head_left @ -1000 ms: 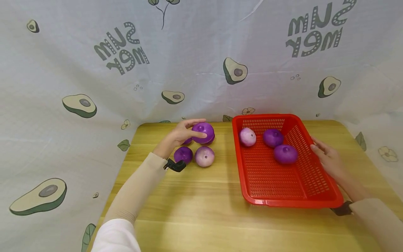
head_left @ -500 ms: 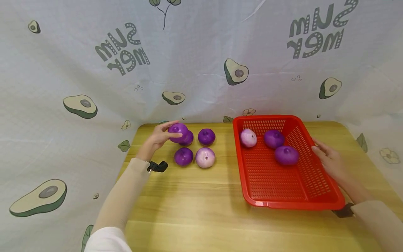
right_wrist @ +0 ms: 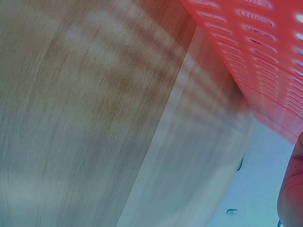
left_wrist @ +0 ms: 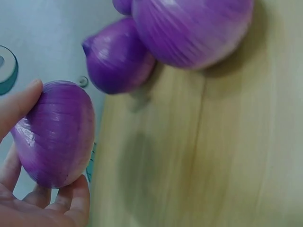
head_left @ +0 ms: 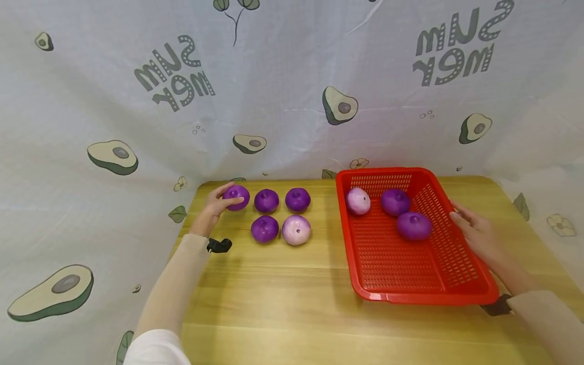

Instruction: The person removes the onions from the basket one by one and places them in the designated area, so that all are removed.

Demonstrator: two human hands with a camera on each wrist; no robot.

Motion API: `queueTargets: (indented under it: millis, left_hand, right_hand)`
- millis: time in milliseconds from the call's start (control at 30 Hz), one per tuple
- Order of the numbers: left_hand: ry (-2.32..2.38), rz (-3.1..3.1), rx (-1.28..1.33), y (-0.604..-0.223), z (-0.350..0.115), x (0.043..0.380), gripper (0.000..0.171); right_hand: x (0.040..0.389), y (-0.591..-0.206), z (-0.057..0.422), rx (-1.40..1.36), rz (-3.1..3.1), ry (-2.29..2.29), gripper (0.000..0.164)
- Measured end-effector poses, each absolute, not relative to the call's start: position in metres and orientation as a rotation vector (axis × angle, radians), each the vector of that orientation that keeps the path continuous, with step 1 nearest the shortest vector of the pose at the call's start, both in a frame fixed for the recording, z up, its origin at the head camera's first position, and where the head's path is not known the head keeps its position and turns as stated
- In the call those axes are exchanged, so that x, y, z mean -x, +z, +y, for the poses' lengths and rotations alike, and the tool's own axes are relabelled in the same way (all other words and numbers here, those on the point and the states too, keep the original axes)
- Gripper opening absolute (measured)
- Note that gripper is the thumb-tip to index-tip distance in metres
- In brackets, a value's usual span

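Observation:
My left hand [head_left: 212,207] holds a purple onion [head_left: 236,196] at the back left of the table. In the left wrist view that onion [left_wrist: 57,135] sits between thumb and fingers, and a soft shadow lies on the wood beside it. Right of the hand are three more purple onions, two in the back row [head_left: 266,201] and one in front [head_left: 264,229], plus a pale onion [head_left: 296,230]. My right hand [head_left: 479,230] grips the right rim of a red plastic basket [head_left: 353,253], which contains a pale onion [head_left: 358,201] and two purple ones [head_left: 414,225].
The wooden table [head_left: 274,304] backs onto a white curtain [head_left: 283,76] printed with avocados and lettering. The basket takes up the table's right side, its slotted wall [right_wrist: 265,52] close over the wood in the right wrist view.
My left hand has carried its onion leftward from over the back row to the row's left end, uncovering the two onions behind it. My right hand and the basket have stayed put.

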State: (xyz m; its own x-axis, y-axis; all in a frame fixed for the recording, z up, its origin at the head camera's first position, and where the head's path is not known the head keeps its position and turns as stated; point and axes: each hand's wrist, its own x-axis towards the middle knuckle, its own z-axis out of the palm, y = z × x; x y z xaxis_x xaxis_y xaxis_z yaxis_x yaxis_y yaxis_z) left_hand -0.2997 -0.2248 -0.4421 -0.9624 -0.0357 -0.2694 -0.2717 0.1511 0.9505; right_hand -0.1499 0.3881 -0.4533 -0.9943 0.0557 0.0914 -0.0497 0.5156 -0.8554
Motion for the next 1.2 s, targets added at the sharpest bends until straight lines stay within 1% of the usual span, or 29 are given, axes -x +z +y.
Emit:
queueTargets:
  millis: [133, 367, 633, 1200]
  left_hand:
    - [1.915, 2.260, 0.350, -0.453, -0.230, 0.304, 0.072]
    - [1.908, 2.273, 0.436, -0.467, -0.233, 0.311, 0.073]
    - [1.894, 2.298, 0.444, -0.479, -0.233, 0.318, 0.073]
    - [1.880, 2.278, 0.453, -0.480, -0.231, 0.325, 0.073]
  right_hand:
    - [0.149, -0.454, 0.388, 0.000, -2.639, 1.501, 0.057]
    - [0.149, -0.455, 0.387, -0.005, -2.690, 1.370, 0.056]
    - [0.149, -0.455, 0.387, -0.007, -2.672, 1.369, 0.056]
    - [0.148, -0.456, 0.388, 0.003, -2.677, 1.366, 0.057]
